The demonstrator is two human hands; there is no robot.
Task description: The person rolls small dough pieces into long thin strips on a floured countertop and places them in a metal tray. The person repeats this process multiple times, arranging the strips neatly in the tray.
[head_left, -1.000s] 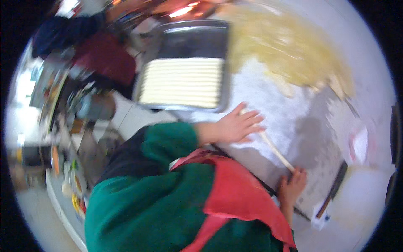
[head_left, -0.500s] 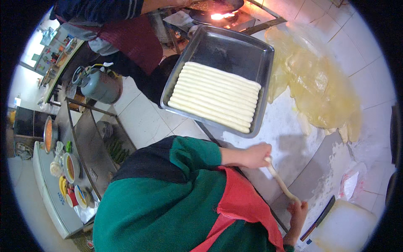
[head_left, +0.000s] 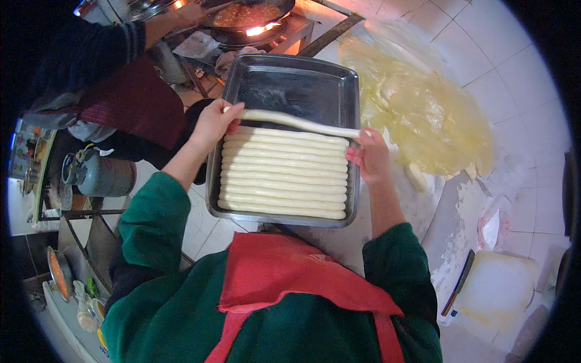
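A long rope of pale dough (head_left: 296,121) stretches between my hands above a dark metal baking tray (head_left: 290,77). My left hand (head_left: 216,123) pinches its left end near the tray's left rim. At the right rim, my right hand (head_left: 370,155) grips the other end between thumb and fingers. Just nearer to me than the held rope, several dough ropes (head_left: 283,175) lie side by side in the tray, filling its near part. The tray's far part shows bare metal.
Yellow plastic sheeting (head_left: 433,118) covers more dough to the right. A knife (head_left: 460,281) lies beside a white cutting board (head_left: 493,284). At the far left, a co-worker's arm (head_left: 172,23) reaches toward a pan (head_left: 247,15) over a flame. A gas cylinder (head_left: 108,176) stands left.
Both hands have carried the dough rope from the work surface at the right to above the tray. My view has turned, so the tray now appears straighter and further left.
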